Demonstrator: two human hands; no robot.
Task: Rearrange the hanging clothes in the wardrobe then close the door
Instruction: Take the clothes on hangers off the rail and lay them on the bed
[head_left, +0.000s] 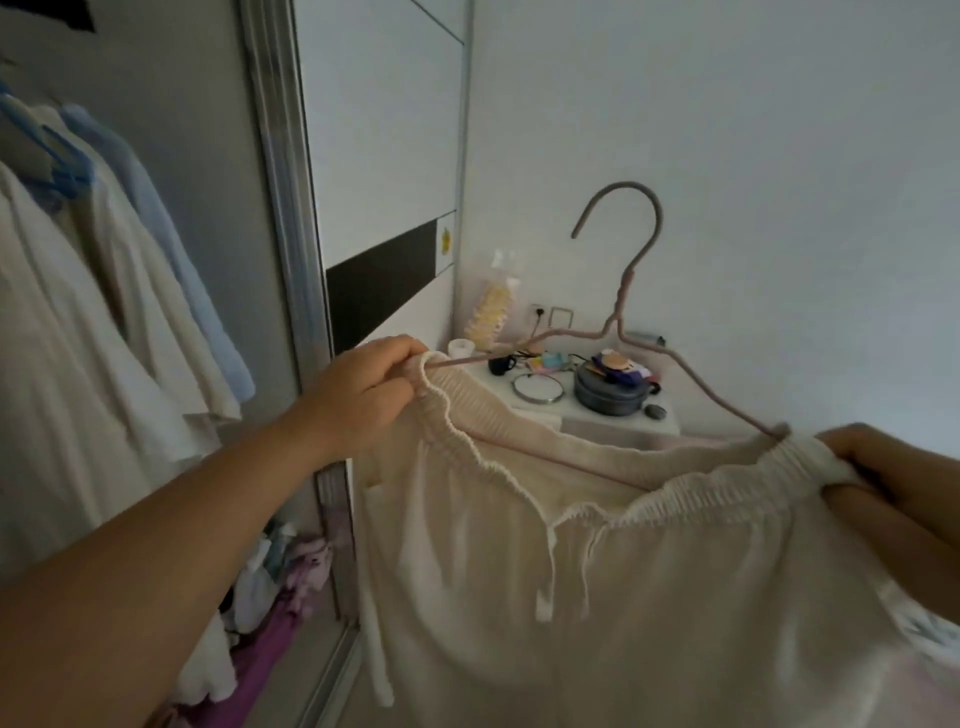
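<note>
White bedroom walls frame cream trousers (623, 571) stretched waistband-wide from left to right on a pink wire hanger (618, 312) with its hook pointing up, legs cut off below. Left hand (358, 395) pinches one waistband end and right hand (898, 467), partly out of view, grips the other. Beyond stand a cluttered nightstand (597, 410) and, at left, pale shirts (104, 312) hanging in the open wardrobe (280, 182); no writing is legible.

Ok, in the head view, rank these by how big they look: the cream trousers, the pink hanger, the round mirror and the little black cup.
1. cream trousers, nearest the camera
2. pink hanger
3. round mirror
4. black cup
</note>
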